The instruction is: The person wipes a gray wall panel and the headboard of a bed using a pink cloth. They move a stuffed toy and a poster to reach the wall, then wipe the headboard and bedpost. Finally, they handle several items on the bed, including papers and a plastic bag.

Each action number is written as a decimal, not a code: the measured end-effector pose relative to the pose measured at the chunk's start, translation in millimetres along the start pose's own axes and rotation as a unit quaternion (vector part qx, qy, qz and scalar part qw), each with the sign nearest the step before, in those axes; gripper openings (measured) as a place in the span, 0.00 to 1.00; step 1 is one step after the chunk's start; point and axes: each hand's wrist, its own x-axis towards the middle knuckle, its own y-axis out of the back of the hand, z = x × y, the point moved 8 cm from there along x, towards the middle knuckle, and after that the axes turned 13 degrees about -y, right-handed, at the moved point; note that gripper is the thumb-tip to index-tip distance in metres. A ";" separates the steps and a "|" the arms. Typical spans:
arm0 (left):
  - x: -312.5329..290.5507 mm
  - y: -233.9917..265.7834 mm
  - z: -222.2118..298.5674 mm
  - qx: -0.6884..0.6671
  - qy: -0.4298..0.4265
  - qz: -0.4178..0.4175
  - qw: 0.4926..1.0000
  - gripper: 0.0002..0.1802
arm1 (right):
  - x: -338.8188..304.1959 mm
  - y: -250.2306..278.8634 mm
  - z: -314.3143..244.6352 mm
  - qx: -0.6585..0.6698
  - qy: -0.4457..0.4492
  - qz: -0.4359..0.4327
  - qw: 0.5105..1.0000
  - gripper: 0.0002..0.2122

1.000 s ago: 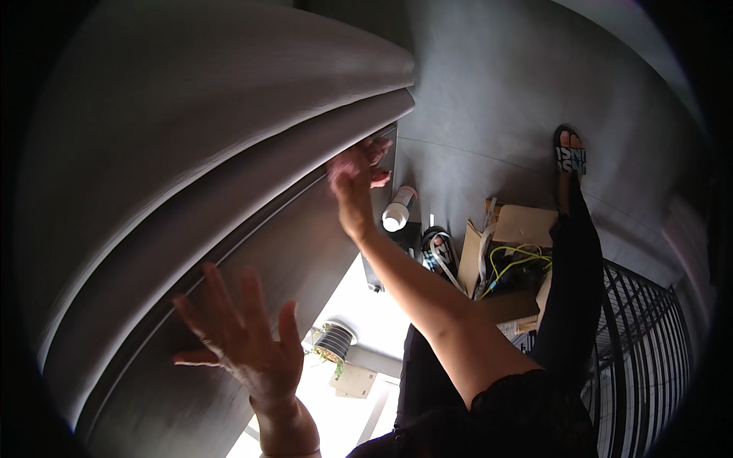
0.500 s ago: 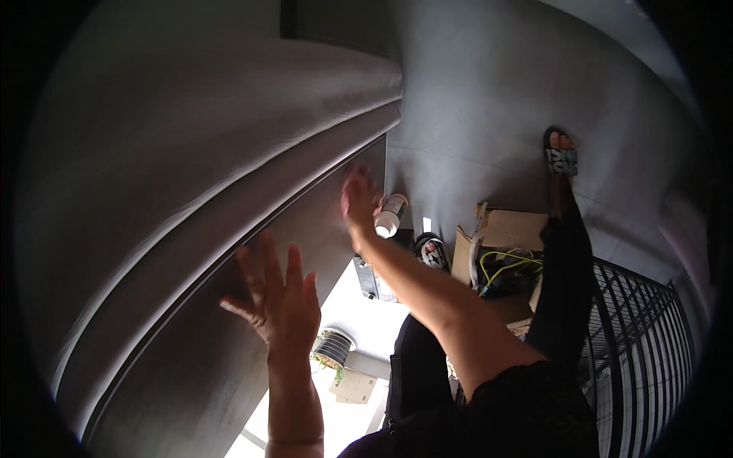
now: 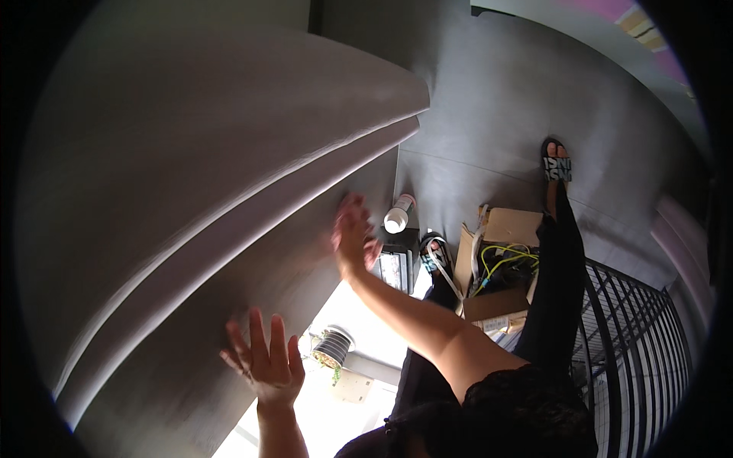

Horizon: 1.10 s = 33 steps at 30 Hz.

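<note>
A large grey padded piece of furniture (image 3: 305,99), with a rounded, seamed edge, fills the left side. Below that edge runs its dark, flat side (image 3: 175,366). My left hand (image 3: 269,366) is in front of this dark side, fingers spread and holding nothing. Farther ahead, my right hand (image 3: 353,237) is also by the dark side; it is blurred, but its fingers look stretched out and no object shows in it. Whether either hand touches the surface I cannot tell. A white-capped bottle (image 3: 398,215) stands just right of my right hand, above a black box-like device (image 3: 397,263).
An open cardboard box (image 3: 513,225) holding yellow-green cables (image 3: 500,263) sits between my sandalled feet (image 3: 556,159). At lower right is a black metal rack (image 3: 634,343). A striped plant pot (image 3: 334,347) stands in the bright light near my left hand.
Both hands have moved lower in the picture, toward me. The padded edge now reaches farther right, and the view has shifted a little. More of the black device shows.
</note>
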 end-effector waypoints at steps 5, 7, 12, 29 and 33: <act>22.8 -16.1 4.4 0.175 -0.035 0.024 0.984 0.21 | 218.9 20.8 -35.7 0.604 -0.065 -0.297 0.737 0.11; 20.1 -18.0 4.4 0.194 -0.030 0.027 0.980 0.21 | 229.1 41.8 -44.5 0.286 -0.010 -0.127 0.950 0.12; 18.9 -24.9 6.8 0.194 -0.026 0.011 0.981 0.22 | 181.2 38.5 -46.7 0.308 -0.032 -0.079 0.948 0.06; -69.2 155.2 -51.4 -0.188 0.031 0.190 0.963 0.20 | -325.7 -103.8 -107.2 0.206 -0.094 -0.213 0.950 0.11; -124.0 227.6 -77.3 -0.130 0.085 0.313 0.937 0.16 | -440.9 -115.6 -168.4 0.086 -0.077 -0.236 0.965 0.16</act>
